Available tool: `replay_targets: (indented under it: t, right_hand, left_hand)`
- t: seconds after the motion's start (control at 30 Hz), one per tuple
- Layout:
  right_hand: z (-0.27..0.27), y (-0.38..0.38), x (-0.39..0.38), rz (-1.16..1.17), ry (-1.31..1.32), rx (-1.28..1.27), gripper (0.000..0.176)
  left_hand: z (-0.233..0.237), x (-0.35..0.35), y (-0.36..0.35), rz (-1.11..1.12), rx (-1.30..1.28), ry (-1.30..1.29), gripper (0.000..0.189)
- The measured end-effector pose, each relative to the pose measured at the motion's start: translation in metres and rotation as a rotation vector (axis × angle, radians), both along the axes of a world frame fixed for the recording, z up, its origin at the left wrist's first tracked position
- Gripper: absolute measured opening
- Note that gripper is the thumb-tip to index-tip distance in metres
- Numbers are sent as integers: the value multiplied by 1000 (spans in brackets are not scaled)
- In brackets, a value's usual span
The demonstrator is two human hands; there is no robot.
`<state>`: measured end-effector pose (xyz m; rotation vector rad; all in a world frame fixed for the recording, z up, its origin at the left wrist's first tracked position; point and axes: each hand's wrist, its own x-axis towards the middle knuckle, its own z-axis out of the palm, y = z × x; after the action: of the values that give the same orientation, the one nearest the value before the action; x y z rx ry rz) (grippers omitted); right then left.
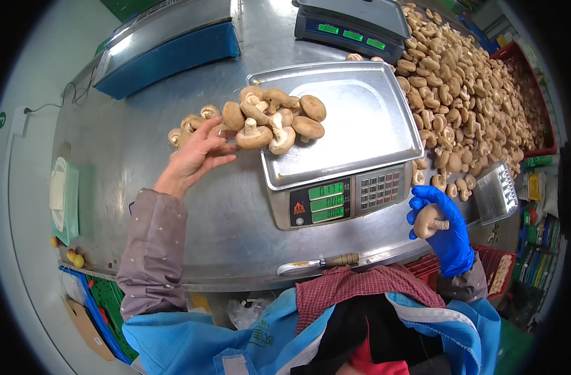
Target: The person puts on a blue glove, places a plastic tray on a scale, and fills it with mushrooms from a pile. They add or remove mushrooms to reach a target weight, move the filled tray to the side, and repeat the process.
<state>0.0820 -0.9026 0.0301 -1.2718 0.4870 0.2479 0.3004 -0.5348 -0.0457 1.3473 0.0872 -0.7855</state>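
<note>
My left hand [198, 154] is bare and reaches to the left edge of the metal weighing tray [354, 134], its fingers stretched out and apart. Just beyond its fingertips, a heap of brown mushrooms [254, 134] covers the tray's left side. Behind the hand lie several more mushrooms [190, 122], partly hidden by it. My right hand [451, 231], in a blue glove, is closed around a single mushroom [429, 221], stem pointing right. Green digits glow on the scale's front panel [326, 203].
A large mushroom pile [463, 87] spreads over the right side, against a red crate [526, 94]. Near it are clear plastic containers [496, 192]. A knife [317, 264] lies at the table's front edge. Behind stand a second scale [354, 28] and a blue-sided machine [173, 53].
</note>
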Motion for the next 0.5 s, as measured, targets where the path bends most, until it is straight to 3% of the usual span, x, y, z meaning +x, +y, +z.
replay_targets:
  t: [0.3, 0.5]
  right_hand:
    - [-7, -4, 8, -49, 27, -10, 49]
    - [-11, -3, 20, -97, 24, 2, 44]
  left_hand:
    - [-21, 18, -9, 46, -146, 48, 51]
    - [-3, 58, 7, 190, -303, -53, 49]
